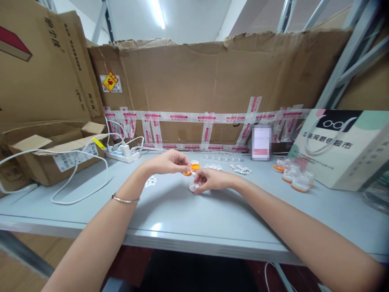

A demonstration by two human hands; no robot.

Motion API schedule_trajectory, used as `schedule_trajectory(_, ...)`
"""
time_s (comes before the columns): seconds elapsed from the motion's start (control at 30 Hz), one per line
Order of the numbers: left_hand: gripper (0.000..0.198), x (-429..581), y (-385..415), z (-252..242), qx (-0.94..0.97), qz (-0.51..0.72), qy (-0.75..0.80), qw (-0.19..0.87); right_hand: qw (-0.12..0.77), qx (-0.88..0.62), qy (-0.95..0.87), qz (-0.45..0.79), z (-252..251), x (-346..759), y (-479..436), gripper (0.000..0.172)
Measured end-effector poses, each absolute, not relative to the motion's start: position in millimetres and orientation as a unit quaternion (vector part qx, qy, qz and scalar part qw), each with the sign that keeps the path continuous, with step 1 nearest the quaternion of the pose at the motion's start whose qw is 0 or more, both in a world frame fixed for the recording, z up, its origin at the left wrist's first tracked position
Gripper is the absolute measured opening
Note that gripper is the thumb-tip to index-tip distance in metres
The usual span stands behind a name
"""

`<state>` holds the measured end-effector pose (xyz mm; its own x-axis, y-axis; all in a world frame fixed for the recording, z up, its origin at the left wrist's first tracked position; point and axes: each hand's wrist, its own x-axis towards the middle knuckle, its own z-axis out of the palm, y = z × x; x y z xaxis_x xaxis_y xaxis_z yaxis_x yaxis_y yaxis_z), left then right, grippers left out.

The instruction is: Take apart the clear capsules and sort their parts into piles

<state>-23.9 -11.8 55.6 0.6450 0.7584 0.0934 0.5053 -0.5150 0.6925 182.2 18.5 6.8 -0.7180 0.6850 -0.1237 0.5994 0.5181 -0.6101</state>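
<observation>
Your right hand (212, 179) pinches a clear round piece (192, 187) on the desk (170, 219), around midway between its left and right edges. Your left hand (170, 162) has thumb and fingertips drawn together beside the orange rings (195, 166), partly covering them; you cannot tell here whether it grips anything. White discs (150, 181) lie to the left of your hands, small white parts (242, 170) to the right, and a row of clear parts (226, 157) runs near the back edge. Along that edge a phone (261, 142) stands upright before the taped cardboard (194, 77). Toward the right edge, orange-based clear assemblies (300, 181) sit just beside a paper bag (343, 150). Toward the left edge, a white cable (77, 202) loops across the surface between an open carton (45, 166) and your left forearm, near a power strip (123, 154).
</observation>
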Motion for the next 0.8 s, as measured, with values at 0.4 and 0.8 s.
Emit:
schedule_trajectory(0.4,0.018,-113.0,14.0,61.5,0.761,0.091,0.629,0.134,0.090,-0.358,-0.865,0.341,13.5,183.3,16.9,0.043)
schedule_trajectory(0.8,0.009,-134.4,28.5,39.6,0.695,-0.033,0.701,0.157,0.221,-0.402,-0.819,0.345,22.2,189.2,23.7,0.038)
